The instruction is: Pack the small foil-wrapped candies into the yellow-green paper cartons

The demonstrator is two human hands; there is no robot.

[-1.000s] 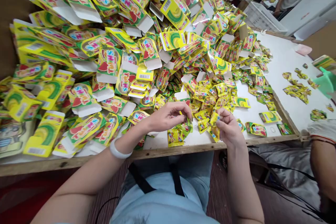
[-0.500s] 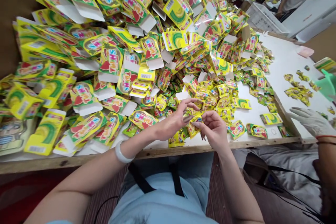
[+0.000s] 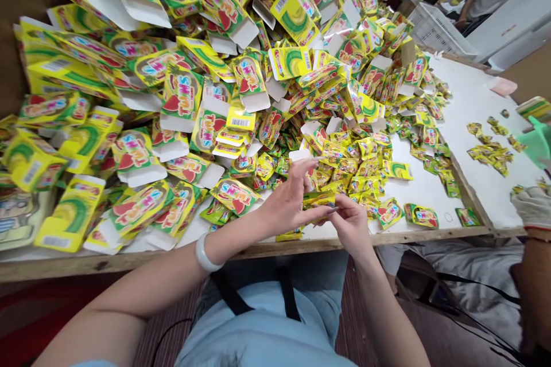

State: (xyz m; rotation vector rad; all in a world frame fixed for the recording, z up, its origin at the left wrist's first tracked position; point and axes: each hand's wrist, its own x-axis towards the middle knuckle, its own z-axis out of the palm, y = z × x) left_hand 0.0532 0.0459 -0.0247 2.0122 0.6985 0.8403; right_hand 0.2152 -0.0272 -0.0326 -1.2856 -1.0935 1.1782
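- A light blue top (image 3: 262, 327) covers the torso, its fabric plain and softly creased.
- A matching pale blue sleeve edge (image 3: 94, 363) shows at the lower left; both forearms are uncovered.
- Two flat black straps (image 3: 287, 295) run down the front.
- A smooth, rounded whitish bangle (image 3: 204, 254) circles the left wrist.
- Faded blue legwear (image 3: 329, 275) shows below.
- Neither hand (image 3: 279, 203) wears a glove.
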